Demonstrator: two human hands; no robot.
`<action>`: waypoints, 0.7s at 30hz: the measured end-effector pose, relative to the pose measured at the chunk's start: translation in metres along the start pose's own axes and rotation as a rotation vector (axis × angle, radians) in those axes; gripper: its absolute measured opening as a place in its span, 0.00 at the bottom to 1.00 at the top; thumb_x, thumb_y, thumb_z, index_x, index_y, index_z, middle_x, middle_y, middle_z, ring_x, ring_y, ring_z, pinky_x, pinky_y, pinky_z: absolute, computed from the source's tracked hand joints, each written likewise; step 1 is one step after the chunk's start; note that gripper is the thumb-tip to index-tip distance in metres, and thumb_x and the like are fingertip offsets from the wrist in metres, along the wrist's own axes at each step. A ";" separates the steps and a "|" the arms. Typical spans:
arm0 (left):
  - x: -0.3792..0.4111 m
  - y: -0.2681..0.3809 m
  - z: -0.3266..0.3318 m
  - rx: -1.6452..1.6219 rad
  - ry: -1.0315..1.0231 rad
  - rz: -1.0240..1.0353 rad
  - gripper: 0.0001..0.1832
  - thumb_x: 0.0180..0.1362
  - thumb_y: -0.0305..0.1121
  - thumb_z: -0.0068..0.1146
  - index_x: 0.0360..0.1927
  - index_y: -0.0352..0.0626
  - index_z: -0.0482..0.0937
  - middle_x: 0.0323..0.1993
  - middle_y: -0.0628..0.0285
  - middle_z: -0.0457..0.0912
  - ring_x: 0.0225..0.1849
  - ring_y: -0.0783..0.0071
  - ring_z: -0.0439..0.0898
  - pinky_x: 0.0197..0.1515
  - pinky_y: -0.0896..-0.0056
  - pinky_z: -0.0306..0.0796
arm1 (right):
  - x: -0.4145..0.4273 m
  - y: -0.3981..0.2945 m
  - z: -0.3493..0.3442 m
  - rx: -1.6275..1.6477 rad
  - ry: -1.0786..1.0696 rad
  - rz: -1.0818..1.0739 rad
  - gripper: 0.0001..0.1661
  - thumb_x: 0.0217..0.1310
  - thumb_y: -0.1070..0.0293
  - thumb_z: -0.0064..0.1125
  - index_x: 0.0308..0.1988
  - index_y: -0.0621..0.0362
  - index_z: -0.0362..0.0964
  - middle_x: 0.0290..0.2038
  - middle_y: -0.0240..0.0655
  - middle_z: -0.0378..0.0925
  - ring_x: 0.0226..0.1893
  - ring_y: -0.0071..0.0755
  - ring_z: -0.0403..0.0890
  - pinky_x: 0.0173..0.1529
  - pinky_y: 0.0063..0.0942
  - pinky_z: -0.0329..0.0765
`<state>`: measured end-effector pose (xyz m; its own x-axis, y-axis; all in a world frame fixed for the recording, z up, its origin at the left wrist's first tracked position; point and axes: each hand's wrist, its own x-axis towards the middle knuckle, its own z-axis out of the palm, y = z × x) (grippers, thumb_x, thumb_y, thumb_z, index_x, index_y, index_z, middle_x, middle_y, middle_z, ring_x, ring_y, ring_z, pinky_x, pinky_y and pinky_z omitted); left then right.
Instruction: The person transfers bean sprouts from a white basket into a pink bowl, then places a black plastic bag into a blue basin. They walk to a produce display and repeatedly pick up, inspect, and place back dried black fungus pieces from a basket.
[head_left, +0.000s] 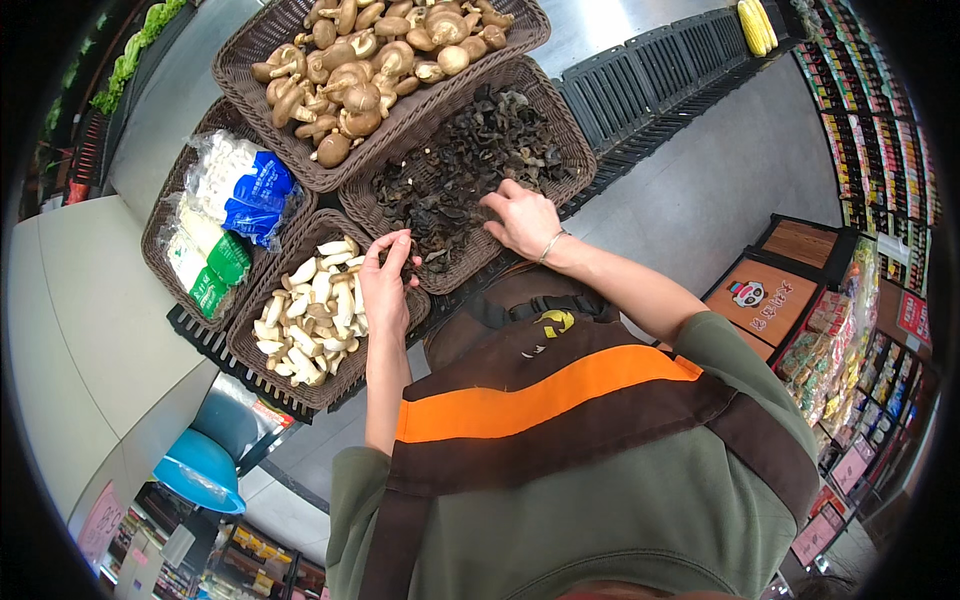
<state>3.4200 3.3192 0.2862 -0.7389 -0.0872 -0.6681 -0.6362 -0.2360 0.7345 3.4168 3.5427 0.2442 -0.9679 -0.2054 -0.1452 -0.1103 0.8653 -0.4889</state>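
Dark wood ear fungus (480, 142) lies spread in a brown woven basket (574, 127) before me. My right hand (521, 221), a bracelet at its wrist, reaches over the basket's near side with its fingers apart and their tips at the fungus. At the near left corner, my left hand (386, 281) has thumb and forefinger brought together. Dark bits show behind its fingers; whether they are held is unclear. That hand partly covers a basket (244, 341) of king oyster mushrooms (307, 315).
Shiitake mushrooms (360, 75) fill a raised basket (315, 169) at the back. Bagged mushrooms (232, 180) sit in another basket (161, 217) at left. Black slatted racks (645, 75) extend right towards corn (756, 28). A blue basin (199, 469) is at lower left; packaged goods (825, 352) stand right.
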 end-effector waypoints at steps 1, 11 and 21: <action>0.000 0.000 0.001 0.006 -0.009 0.004 0.11 0.59 0.34 0.58 0.42 0.40 0.77 0.31 0.70 0.78 0.27 0.85 0.75 0.21 0.85 0.63 | 0.003 -0.005 0.002 0.007 -0.016 -0.016 0.15 0.48 0.63 0.63 0.39 0.52 0.74 0.36 0.39 0.71 0.36 0.44 0.79 0.38 0.40 0.78; 0.000 -0.010 -0.003 -0.010 -0.056 -0.024 0.09 0.59 0.36 0.58 0.40 0.44 0.77 0.31 0.72 0.78 0.27 0.85 0.75 0.22 0.85 0.62 | 0.014 0.015 0.019 0.387 -0.029 0.183 0.13 0.48 0.61 0.60 0.32 0.58 0.78 0.29 0.37 0.78 0.31 0.39 0.80 0.40 0.36 0.76; 0.002 -0.012 0.003 -0.060 -0.098 -0.047 0.09 0.59 0.35 0.58 0.40 0.44 0.77 0.31 0.71 0.78 0.27 0.85 0.75 0.21 0.85 0.63 | 0.012 0.020 0.017 1.010 -0.440 0.420 0.15 0.57 0.59 0.61 0.37 0.60 0.79 0.30 0.29 0.81 0.26 0.23 0.77 0.34 0.23 0.73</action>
<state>3.4253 3.3243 0.2762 -0.7289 0.0192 -0.6844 -0.6581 -0.2954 0.6926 3.4070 3.5499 0.2185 -0.7023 -0.3014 -0.6449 0.6190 0.1889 -0.7624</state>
